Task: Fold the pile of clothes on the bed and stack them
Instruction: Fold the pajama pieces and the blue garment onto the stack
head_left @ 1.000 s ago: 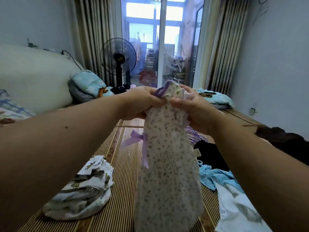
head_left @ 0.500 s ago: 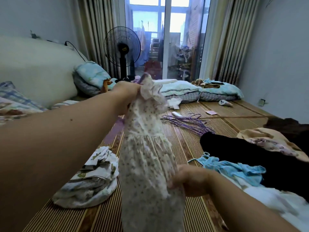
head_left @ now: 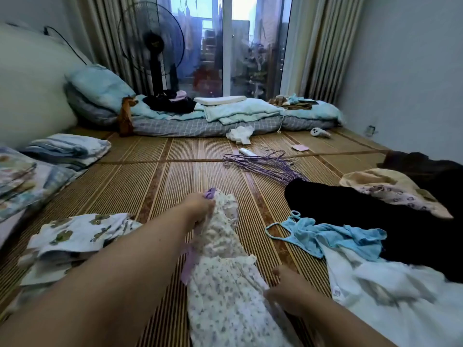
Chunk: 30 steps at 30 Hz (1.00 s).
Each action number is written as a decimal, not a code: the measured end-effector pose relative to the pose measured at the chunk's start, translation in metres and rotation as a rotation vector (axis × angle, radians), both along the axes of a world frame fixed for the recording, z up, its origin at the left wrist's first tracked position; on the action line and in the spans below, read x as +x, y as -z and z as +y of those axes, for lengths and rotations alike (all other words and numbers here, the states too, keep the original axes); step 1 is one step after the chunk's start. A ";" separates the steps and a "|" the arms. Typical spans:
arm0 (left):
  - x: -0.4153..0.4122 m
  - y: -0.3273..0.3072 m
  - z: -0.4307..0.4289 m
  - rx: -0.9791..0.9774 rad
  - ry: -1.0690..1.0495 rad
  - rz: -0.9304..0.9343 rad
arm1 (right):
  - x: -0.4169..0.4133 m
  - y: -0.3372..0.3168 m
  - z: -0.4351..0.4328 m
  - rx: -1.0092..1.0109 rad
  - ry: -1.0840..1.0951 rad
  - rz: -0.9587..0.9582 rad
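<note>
Pulling unevenly now, with the left hand (head_left: 198, 209) pinching the floral dress (head_left: 225, 296) at its neckline and the right hand (head_left: 288, 294) clutching its skirt, could leave the bodice bunched.

Dim and bluish throughout. Lit from the far glass door (head_left: 240, 41), brightest in its top panes and slightly blown out there. Fan (head_left: 151, 43) backlit, reduced to a dark outline. Soft sheen along the mat (head_left: 175, 171) toward the door. Shadows faint and soft-edged. Black garment (head_left: 375, 221) at right crushed to flat black, its folds lost. Motion blur on the right grip (head_left: 288, 294) and on the near white cloth (head_left: 400, 296) beside it. Smearing also over the far door and the curtains (head_left: 323, 46). Wide-angle bending of curtains and walls toward the left and right edges. Grainy, soft detail in the near corners.
</note>
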<state>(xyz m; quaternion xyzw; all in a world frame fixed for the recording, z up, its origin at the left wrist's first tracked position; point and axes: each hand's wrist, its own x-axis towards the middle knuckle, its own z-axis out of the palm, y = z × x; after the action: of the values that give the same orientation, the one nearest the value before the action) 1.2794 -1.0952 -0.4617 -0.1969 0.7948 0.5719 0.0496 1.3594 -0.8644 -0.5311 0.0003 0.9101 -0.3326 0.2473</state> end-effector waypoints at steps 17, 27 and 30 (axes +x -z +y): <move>0.009 -0.027 0.013 -0.237 0.349 0.214 | -0.067 0.035 -0.064 0.150 -0.182 0.348; 0.100 -0.001 0.015 -0.342 0.681 0.198 | -0.031 -0.023 -0.029 -0.827 0.277 -0.272; 0.119 0.008 0.019 -0.435 0.813 0.105 | -0.020 -0.022 -0.022 -0.483 0.198 -0.176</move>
<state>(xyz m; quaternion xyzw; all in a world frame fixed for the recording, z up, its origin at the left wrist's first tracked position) 1.3985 -1.0765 -0.4700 0.1539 0.9105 0.3351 0.1871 1.3390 -0.8869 -0.5090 0.0593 0.7751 -0.5611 0.2845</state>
